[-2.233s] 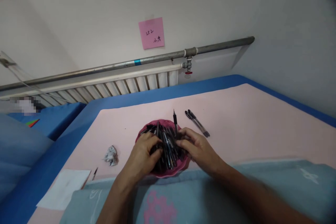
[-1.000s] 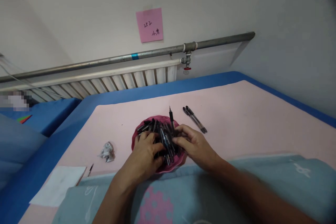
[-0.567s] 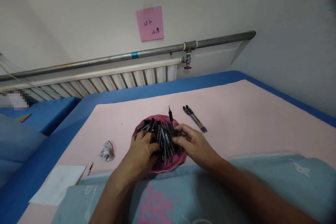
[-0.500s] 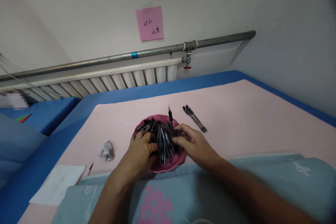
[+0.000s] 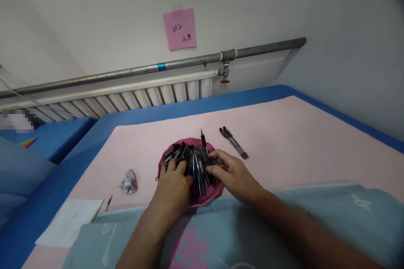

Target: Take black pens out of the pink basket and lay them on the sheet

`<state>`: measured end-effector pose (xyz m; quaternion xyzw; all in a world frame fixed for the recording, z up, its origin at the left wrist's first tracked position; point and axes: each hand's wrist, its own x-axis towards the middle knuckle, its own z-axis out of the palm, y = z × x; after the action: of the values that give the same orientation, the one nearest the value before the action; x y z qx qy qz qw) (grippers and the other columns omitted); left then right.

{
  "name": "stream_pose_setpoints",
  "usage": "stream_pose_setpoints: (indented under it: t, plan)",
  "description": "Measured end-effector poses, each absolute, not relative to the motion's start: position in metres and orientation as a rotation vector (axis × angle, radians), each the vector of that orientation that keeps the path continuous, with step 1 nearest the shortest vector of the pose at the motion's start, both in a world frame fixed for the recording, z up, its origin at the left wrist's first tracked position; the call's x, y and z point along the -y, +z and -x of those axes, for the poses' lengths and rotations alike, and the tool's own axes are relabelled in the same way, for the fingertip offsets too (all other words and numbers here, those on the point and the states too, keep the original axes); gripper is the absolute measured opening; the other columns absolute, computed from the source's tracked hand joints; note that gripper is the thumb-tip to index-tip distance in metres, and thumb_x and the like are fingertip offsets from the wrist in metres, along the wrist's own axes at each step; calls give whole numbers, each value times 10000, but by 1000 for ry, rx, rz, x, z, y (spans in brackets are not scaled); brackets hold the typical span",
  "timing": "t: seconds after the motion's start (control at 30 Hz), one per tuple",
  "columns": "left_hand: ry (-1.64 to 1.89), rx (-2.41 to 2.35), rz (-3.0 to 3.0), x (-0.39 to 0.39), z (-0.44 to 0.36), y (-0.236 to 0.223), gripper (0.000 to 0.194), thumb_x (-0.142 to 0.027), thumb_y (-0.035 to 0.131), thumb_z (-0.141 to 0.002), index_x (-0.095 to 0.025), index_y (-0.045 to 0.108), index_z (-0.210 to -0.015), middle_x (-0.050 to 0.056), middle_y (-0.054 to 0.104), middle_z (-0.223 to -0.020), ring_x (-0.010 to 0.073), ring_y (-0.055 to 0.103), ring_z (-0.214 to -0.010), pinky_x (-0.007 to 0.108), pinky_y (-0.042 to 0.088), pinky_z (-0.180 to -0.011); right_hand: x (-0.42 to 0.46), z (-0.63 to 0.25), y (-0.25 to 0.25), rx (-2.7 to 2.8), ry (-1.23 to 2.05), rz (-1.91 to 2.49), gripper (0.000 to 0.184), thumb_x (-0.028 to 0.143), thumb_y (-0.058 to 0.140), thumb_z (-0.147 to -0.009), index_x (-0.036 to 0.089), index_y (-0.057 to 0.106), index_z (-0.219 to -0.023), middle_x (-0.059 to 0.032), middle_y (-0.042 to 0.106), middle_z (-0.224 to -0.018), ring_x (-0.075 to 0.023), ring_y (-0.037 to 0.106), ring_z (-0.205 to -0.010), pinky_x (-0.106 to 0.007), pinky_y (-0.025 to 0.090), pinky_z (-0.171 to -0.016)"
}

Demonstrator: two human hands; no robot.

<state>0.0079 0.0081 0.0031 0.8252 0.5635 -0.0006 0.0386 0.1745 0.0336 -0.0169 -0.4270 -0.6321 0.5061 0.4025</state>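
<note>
Can count one pink basket (image 5: 206,199), two pens (image 5: 235,141) beside it, one uncapped pen (image 5: 203,141), slim, black-gripped, tip up, pinched in right hand (image 5: 232,172) over the basket; cannot count heaped pens (image 5: 197,172) under half-curled left hand (image 5: 173,183), nor tell its grip

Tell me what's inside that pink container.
A heap of dark pens lies in the pink container. The left hand and right hand hide part; anything under the top pens is covered.

pink note (image 5: 179,40) taped to wall (image 5: 94,12) | grey pipe (image 5: 120,74) below it, blue band (image 5: 162,67) around | white radiator (image 5: 167,93) under pipe | red valve handle (image 5: 225,82) | crumpled wad (image 5: 128,182) near white sheet (image 5: 70,223)
</note>
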Motion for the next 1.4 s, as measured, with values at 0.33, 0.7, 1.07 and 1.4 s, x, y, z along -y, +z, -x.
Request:
stream_pose_setpoints:
  t: [0.33,0.7,1.07,1.4]
  plan:
    - [44,-1823,-2412,-10,-17,-1,249,-138,479,-752,-185,721,-724,120,516,-1229,354,329,-1200,501,305,-937,-33,-174,-15,1647,1210,1111,90,202,516,-729,188,536,-816,40,506,-637,-111,482,-601,-240,399,-568]
    - [147,-1645,-2601,-15,6,-13,203,-144,531,-692,-165,717,-768,141,514,-1204,327,373,-1157,458,323,-964,-32,-174,-17,1673,1186,1104,92,168,519,-736,184,536,-825,38,508,-649,-102,480,-604,-230,394,-562]
    - [8,-1741,-2527,-11,-7,-5,251,-119,468,-739,-138,717,-766,155,439,-1305,352,300,-1221,479,317,-962,-31,-174,-15,1709,1153,1085,75,180,521,-747,188,539,-819,31,534,-678,-105,496,-617,-223,400,-568]
    - [-6,-1822,-2441,-9,-9,-5,255,-98,454,-724,-105,708,-739,175,394,-1338,373,311,-1211,484,311,-960,-30,-174,-16,1735,1127,1101,87,171,521,-752,183,545,-834,31,526,-669,-96,474,-594,-221,394,-557]
